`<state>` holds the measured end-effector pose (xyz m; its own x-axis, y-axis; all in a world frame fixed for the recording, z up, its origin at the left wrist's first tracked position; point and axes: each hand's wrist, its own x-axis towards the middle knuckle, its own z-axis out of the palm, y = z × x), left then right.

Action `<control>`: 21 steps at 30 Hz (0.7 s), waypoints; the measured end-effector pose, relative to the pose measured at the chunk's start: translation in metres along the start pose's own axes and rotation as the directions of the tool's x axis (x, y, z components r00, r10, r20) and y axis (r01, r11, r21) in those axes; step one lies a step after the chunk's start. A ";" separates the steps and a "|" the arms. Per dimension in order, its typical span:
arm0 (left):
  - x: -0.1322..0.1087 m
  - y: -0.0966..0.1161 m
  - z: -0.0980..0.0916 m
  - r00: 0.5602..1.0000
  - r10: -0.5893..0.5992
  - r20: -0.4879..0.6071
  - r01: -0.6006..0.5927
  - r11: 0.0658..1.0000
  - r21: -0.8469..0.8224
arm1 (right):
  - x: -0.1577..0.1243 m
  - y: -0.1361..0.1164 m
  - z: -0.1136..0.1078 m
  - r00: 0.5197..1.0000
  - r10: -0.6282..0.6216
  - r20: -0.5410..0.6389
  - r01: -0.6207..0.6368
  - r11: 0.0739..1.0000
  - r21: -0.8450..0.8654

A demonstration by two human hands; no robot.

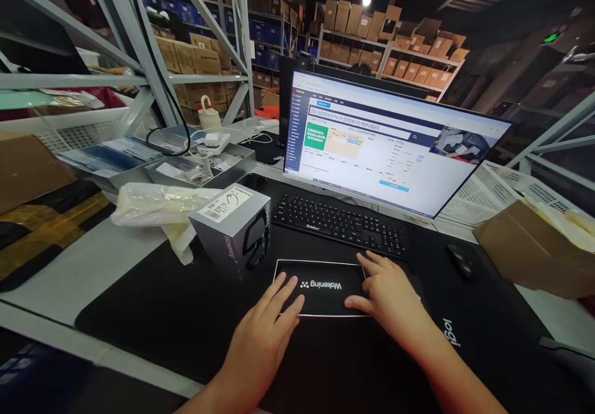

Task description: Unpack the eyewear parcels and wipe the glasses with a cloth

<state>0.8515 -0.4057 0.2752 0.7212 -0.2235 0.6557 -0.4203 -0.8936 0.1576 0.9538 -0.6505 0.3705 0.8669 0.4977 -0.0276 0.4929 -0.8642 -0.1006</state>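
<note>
A flat black box with a white rim and the word "Wakening" (321, 299) lies on the black desk mat, its lettering upside down to me. My left hand (267, 324) rests at the box's left end, fingers stretched out over its edge. At the opposite end is my right hand (385, 290), fingers spread, with the thumb over the black surface. Neither hand is closed round anything. Just left of the box stands a grey product box (237, 234) with a white label on top and a dark device pictured on its side.
Behind the box are a black keyboard (341, 222) and a lit monitor (385, 147). A mouse (460, 260) and an open cardboard box (539, 250) are at the right. A clear plastic bag (155, 206) and a grey tray of small parts (204, 166) lie to the left.
</note>
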 end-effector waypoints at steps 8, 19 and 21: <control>0.012 0.000 -0.017 0.997 0.018 -0.069 -0.018 1.000 -0.010 | -0.005 -0.004 -0.021 0.960 -0.279 -0.029 0.261 0.849 0.460; 0.064 -0.081 -0.055 0.777 -0.588 -0.224 0.586 0.806 -0.082 | 0.027 -0.055 0.000 0.896 -0.388 0.216 0.367 0.921 0.133; 0.066 -0.093 -0.054 0.674 -0.702 -0.229 0.644 0.711 -0.282 | 0.023 -0.057 -0.002 0.899 -0.387 0.205 0.374 0.922 0.101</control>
<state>0.9085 -0.3164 0.3431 0.6556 0.5657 0.5002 0.0106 -0.6692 0.7430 0.9462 -0.5899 0.3774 0.5733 0.7970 -0.1900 0.7711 -0.6032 -0.2038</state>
